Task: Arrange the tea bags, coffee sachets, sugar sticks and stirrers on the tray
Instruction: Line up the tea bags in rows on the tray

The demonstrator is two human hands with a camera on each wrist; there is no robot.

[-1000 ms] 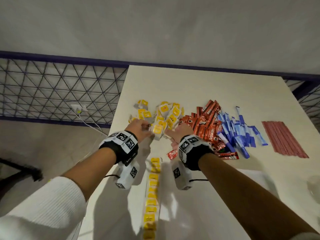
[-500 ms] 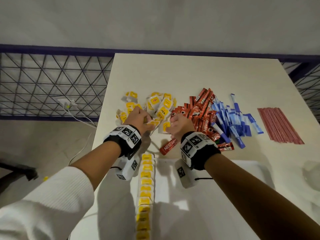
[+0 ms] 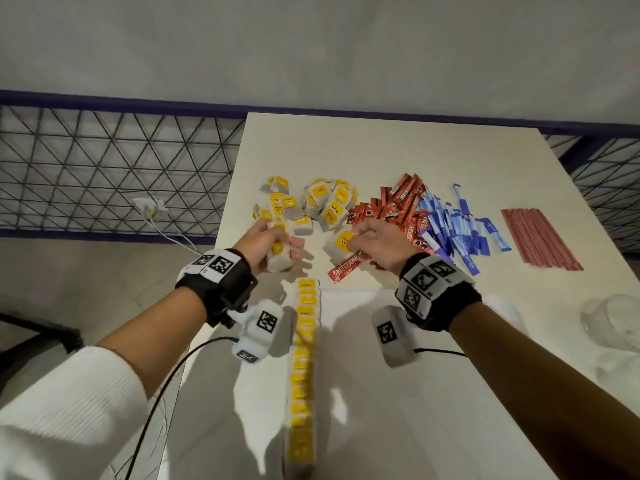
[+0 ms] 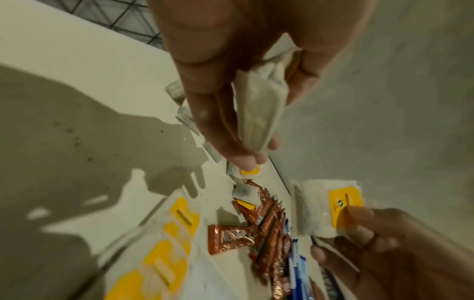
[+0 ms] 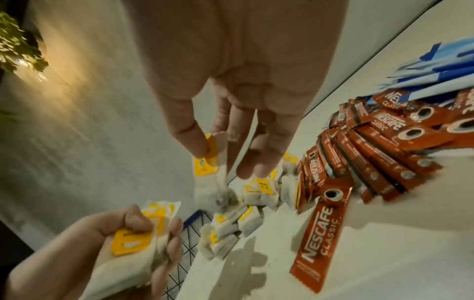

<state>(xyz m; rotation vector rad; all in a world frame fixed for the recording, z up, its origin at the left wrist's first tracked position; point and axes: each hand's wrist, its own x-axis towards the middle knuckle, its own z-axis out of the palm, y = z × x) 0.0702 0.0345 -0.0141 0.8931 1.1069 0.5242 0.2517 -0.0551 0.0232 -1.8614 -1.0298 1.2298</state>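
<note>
Yellow-tagged tea bags (image 3: pixel 313 206) pinched in both hands.
Left hand (image 3: pixel 265 242) clamps a stack; right hand (image 3: pixel 375 242) pinches one; loose grip could spill them.

Grey wall (image 3: pixel 311 46), wire fence (image 3: pixel 104 168).

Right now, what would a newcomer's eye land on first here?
Both hands: the left hand grips tea bags, the right hand pinches one tea bag. Beyond them lie yellow, red and blue piles across the table, and a yellow row runs toward the camera.
</note>
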